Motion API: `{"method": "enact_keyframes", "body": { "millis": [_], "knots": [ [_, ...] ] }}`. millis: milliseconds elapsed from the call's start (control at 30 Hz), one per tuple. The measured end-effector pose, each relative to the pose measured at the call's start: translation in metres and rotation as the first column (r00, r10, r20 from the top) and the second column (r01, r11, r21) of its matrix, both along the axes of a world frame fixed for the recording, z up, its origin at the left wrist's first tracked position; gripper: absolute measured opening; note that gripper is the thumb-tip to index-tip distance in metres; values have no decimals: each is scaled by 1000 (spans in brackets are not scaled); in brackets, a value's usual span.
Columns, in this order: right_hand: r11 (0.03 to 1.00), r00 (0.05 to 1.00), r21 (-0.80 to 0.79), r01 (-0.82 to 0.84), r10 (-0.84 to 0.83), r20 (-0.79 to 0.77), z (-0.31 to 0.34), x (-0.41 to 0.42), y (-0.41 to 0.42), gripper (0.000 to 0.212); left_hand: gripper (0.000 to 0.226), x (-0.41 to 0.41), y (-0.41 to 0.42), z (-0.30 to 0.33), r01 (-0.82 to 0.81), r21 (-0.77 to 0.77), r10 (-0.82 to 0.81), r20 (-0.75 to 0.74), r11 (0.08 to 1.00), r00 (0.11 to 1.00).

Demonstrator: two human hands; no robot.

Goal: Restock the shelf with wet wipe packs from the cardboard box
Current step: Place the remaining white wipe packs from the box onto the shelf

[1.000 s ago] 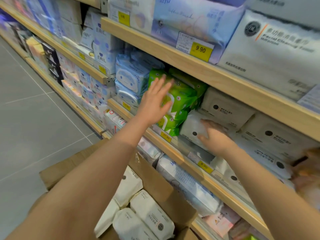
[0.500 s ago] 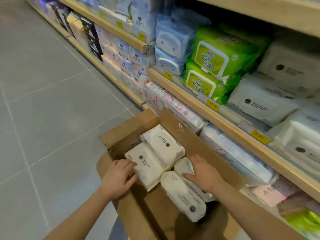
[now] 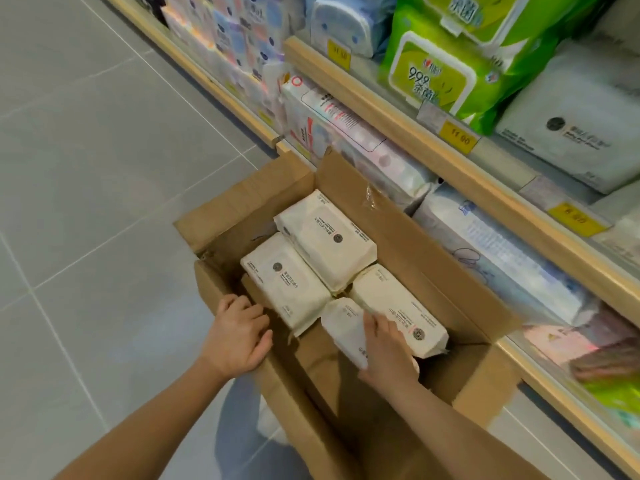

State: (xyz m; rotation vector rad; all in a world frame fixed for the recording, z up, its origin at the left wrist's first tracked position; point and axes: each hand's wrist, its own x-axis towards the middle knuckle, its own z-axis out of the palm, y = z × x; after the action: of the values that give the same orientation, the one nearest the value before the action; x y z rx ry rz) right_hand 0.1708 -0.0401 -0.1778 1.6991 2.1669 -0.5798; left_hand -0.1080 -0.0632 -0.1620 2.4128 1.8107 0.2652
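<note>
Cardboard, brown and creased, forms the open box (image 3: 408, 237) standing on the grey tiled floor (image 3: 86, 168) right against the wooden shelf (image 3: 446, 168), its flaps raised on the far and right sides. Four cream wet wipe packs lie inside: a far pack (image 3: 325, 240) on top, a left pack (image 3: 287, 282) beside it, a right pack (image 3: 398, 306) along the shelf-side wall, and a near pack (image 3: 341, 327) tilted between them. Of the two hands, the left hand (image 3: 239, 337) sits at the box's left wall, fingers curled over its rim and just beside the left pack without clearly touching it. The right hand (image 3: 386, 348) lies over the near pack, fingers bent round it and pressed against the right pack's edge; how far the thumb wraps underneath is hidden. Bare cardboard bottom shows in the near half of the box, leaving open room around the forearms. On the shelf above, green packs (image 3: 446, 74) and pale grey packs (image 3: 575, 129) crowd the front edge behind yellow price tags (image 3: 459, 136), and both are cut off by the frame. Lower shelf goods at the right are blurred and hard to make out.
</note>
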Motion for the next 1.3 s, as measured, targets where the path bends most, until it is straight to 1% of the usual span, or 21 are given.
{"method": "enact_keyframes", "body": {
  "millis": [100,167,233,300,400,433,500,567,600,667,733,767,800,867,967,1067,1133,1200,1267,1300],
  "knots": [
    [998,1000,-58,14,-14,3,-4,-2,0,109,35,0,-1,-1,3,-13,-3,-6,1000,1000],
    [996,999,-82,24,-26,-22,-8,0,3,106,34,0,-1,-1,1,-27,-1,-16,1000,1000],
    [992,992,-103,71,-81,-99,-3,4,7,99,34,0,0,1,-1,-52,-1,-32,999,999],
    [986,979,-144,83,-108,-171,10,10,13,96,33,2,0,7,-7,-94,3,-49,996,999],
    [975,969,-211,65,-112,-219,43,20,27,106,33,9,8,21,-85,-176,76,-58,981,995],
    [974,963,-216,70,-123,-240,56,25,34,110,38,15,18,27,-124,-217,115,-51,968,992],
    [975,939,-199,95,-154,-307,85,35,51,114,58,31,50,38,-178,-305,186,-3,935,983],
    [986,931,-131,98,-138,-338,112,47,66,111,78,50,88,42,-168,-333,196,53,928,979],
    [992,934,-86,94,-118,-337,123,55,73,109,86,61,105,43,-143,-327,165,41,934,985],
    [991,926,-30,128,-130,-355,136,71,82,110,101,80,134,37,-61,-359,36,-76,931,996],
    [980,893,-52,192,-196,-405,142,84,85,113,115,94,152,25,-4,-424,-99,-220,906,970],
    [977,881,-72,202,-214,-423,142,88,85,111,120,98,156,19,-2,-442,-136,-279,897,951],
    [974,873,-88,208,-226,-432,140,91,84,107,124,102,157,15,-14,-445,-143,-318,896,937],
    [965,851,-126,231,-263,-454,135,97,81,103,127,106,151,10,-52,-432,-112,-345,900,932],
    [943,797,-207,262,-332,-504,131,106,78,98,126,106,129,7,-65,-399,-97,-374,915,922],
    [936,774,-254,242,-344,-531,135,109,79,96,113,103,122,15,-46,-340,-113,-433,939,894],
    [936,764,-261,237,-345,-545,136,109,80,95,106,101,137,24,4,-296,-163,-515,955,841],
    [933,754,-265,245,-355,-552,135,109,81,95,101,100,161,34,74,-254,-222,-624,964,749],
    [929,746,-271,252,-365,-556,131,111,82,95,94,101,181,37,103,-283,-278,-699,954,659],
    [927,742,-276,253,-369,-559,131,112,83,95,94,102,188,34,102,-304,-296,-709,947,640]
  ]
}}
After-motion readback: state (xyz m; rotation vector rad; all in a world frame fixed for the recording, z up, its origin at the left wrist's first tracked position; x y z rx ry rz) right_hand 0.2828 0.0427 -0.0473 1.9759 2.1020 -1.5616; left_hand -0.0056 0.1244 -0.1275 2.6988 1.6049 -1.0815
